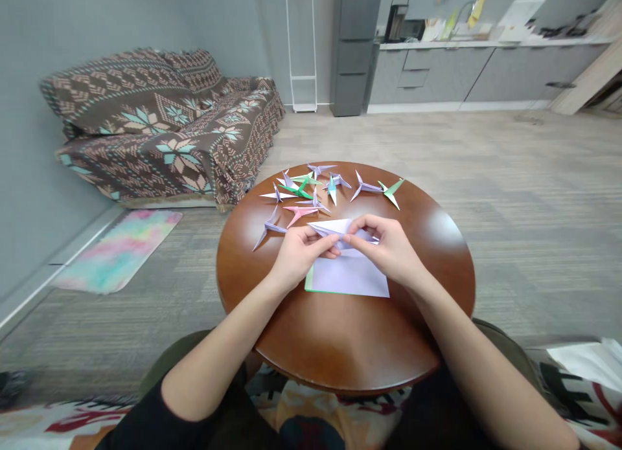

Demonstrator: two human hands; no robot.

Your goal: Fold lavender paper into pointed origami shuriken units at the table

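Between both hands I hold a partly folded piece of lavender origami paper (333, 226), its long point reaching to the left. My left hand (307, 249) pinches it from the left with thumb and fingers. From the right, my right hand (383, 243) pinches the same paper near its middle. Just below the hands lies a stack of square paper sheets (350, 278), lavender on top with green edges showing. Beyond the hands rest several folded paper cranes (301, 188) in lavender, green and pink. A pink crane (300, 213) is closest to my left hand.
All this sits on a round brown wooden table (354, 353). A sofa with a patterned cover (170, 126) stands back left, beside a pastel mat (124, 249) on the floor. Grey kitchen cabinets (447, 74) line the far wall.
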